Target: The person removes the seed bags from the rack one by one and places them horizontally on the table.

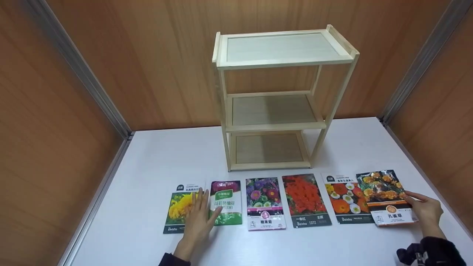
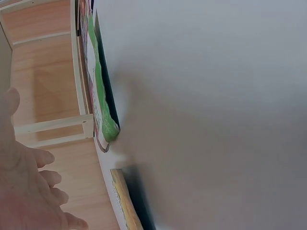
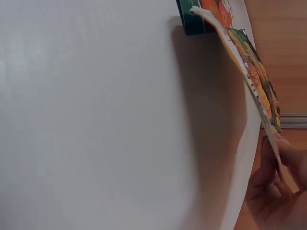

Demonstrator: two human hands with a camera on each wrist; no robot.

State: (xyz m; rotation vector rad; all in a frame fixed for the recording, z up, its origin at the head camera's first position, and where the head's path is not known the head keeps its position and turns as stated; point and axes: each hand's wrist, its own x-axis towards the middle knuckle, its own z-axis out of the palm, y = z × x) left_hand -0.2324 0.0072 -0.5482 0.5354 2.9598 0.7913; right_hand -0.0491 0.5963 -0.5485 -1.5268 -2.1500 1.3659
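My right hand point(image 1: 426, 211) pinches the right edge of a seed packet with orange marigolds point(image 1: 384, 190). In the right wrist view this packet point(image 3: 261, 91) is raised off the white table, its shadow below. Its left side overlaps a packet of orange, white and yellow flowers point(image 1: 345, 199). My left hand point(image 1: 197, 221), fingers straight and spread, hovers over a yellow-flower packet point(image 1: 179, 207) and partly hides it. The thumb overlaps the green and white packet point(image 1: 229, 207) in the head view. Between the hands lie a purple and pink flower packet point(image 1: 264, 195) and a red-flower packet point(image 1: 305, 195).
A pale wooden three-tier shelf point(image 1: 275, 128) stands on the white table point(image 1: 162, 159) behind the row of packets. Wood-look panels point(image 1: 129, 55) with grey metal corner strips point(image 1: 406, 62) enclose the back and both sides.
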